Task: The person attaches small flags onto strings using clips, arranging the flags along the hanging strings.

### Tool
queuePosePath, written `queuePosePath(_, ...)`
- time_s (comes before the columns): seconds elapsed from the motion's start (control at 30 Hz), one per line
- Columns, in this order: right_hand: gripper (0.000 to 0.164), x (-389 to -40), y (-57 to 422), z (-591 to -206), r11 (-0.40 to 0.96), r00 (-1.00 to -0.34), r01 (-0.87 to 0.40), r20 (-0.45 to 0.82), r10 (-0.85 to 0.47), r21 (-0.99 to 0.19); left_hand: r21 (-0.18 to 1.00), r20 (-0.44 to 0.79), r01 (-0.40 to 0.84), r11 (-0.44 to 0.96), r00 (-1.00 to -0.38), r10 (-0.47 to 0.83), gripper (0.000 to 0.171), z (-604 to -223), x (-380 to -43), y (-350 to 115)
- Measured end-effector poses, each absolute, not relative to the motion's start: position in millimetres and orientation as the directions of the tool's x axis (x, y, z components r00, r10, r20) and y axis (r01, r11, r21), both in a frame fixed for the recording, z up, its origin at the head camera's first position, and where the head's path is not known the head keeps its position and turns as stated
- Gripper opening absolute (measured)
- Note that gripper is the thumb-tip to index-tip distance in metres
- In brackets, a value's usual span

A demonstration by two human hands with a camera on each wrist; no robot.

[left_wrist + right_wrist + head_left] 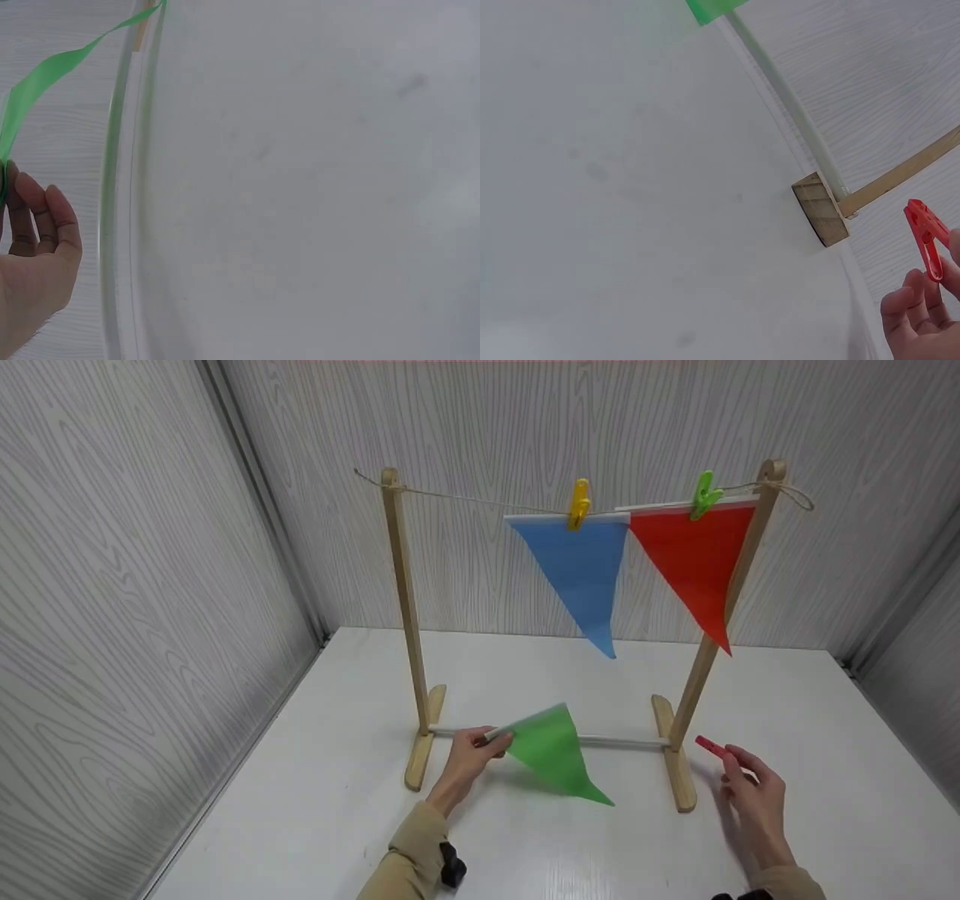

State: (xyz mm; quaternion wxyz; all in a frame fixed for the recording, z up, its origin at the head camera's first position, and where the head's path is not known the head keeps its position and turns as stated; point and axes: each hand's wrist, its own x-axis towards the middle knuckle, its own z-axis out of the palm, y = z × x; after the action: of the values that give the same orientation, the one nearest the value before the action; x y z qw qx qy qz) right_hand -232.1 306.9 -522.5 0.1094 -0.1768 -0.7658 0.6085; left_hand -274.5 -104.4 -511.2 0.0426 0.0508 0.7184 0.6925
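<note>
Between thumb and fingers, my left hand [472, 757] pinches a green triangular pennant [553, 751] by one end of its white-edged top; its point droops to the right above the table. The left wrist view also catches this pennant [52, 71], seen nearly edge-on. At the right, my right hand [759, 799] pinches a red clothespin [709, 746], its free end directed up and left. On the string [472, 499] hang a blue pennant [581, 570] under a yellow clothespin [579, 504] and a red pennant [694, 559] under a green clothespin [703, 497].
A wooden stand carries the string between its left post [405, 600] and right post [701, 682]. A white rod [622, 742] joins its wooden feet low down. Grey wood-grain panels [465, 420] enclose the white table [315, 795] at the back and sides.
</note>
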Motion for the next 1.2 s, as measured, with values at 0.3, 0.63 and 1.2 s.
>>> queuePosePath(0.3,0.06,-232,304,-515,-0.042,-0.899,0.142,-0.147,0.412,-0.989,0.999,0.047,0.049,0.016,-0.995,0.091,0.029,-503,-272,-105)
queuePosePath(0.63,0.018,-224,296,-498,-0.482,-0.964,-0.01,-0.12,0.238,-0.876,0.996,0.087,0.084,-0.042,-0.994,0.071,0.027,-491,-273,-112)
queuePosePath(1.2,0.027,-219,275,-475,-0.67,-0.978,-0.207,0.179,0.11,-0.713,0.979,0.192,0.193,-0.067,-0.981,-0.022,0.026,-456,-268,-131)
